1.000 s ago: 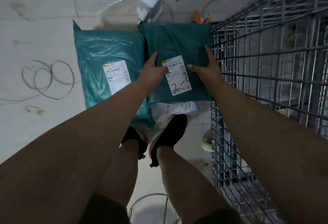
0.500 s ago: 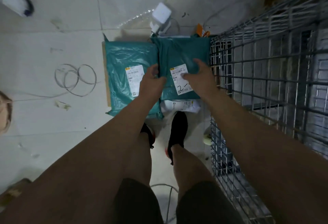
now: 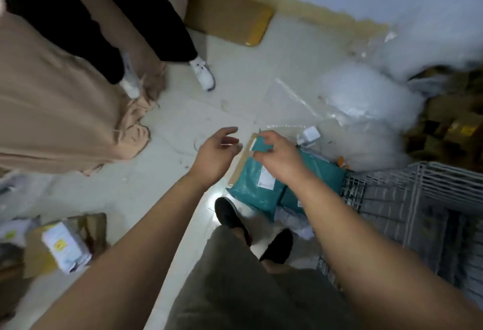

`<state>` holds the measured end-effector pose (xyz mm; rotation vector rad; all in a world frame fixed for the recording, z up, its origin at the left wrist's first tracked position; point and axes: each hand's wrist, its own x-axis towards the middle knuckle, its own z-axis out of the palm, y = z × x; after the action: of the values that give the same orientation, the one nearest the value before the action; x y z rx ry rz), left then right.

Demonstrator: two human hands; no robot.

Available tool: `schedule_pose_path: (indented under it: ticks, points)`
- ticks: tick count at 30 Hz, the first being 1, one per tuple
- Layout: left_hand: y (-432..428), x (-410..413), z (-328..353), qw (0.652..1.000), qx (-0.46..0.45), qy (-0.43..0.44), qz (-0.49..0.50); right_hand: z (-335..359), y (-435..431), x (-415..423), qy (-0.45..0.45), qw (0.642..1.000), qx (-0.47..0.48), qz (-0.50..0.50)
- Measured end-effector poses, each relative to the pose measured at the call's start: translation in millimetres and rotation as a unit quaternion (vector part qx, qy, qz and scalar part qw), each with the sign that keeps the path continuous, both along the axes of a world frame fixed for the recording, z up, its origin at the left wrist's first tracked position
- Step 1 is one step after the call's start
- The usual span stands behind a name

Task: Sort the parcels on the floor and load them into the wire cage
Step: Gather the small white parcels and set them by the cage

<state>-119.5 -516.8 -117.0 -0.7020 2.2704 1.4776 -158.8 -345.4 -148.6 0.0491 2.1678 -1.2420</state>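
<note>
Lifting item: teal parcel (image 3: 249, 185), flat on the floor just beside the wire cage (image 3: 423, 191), with a second teal parcel (image 3: 322, 171) lying against it. Your right hand (image 3: 281, 158) pinches its far corner. Your left hand (image 3: 215, 153) hangs loosely open, holding nothing. Advice: slide the left under the near edge before raising; a one-corner pinch will likely let the soft bag sag and slip.

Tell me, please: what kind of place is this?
Probably a courier's parcel sorting room: labelled teal mailer bags lie on the floor beside a wire cage, and more wrapped parcels sit at the lower left.
</note>
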Motion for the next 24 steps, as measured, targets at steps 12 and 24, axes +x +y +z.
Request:
schedule_pose_path:
  ticks: [12,24]
  points:
    - [-160,174,152,0.977,-0.011,0.073,0.201,161,-174,74,0.108,0.923,0.063,0.365]
    - [-344,379,143,0.901,-0.017,0.056,0.429,178,-447,216,0.133,0.794,0.077,0.588]
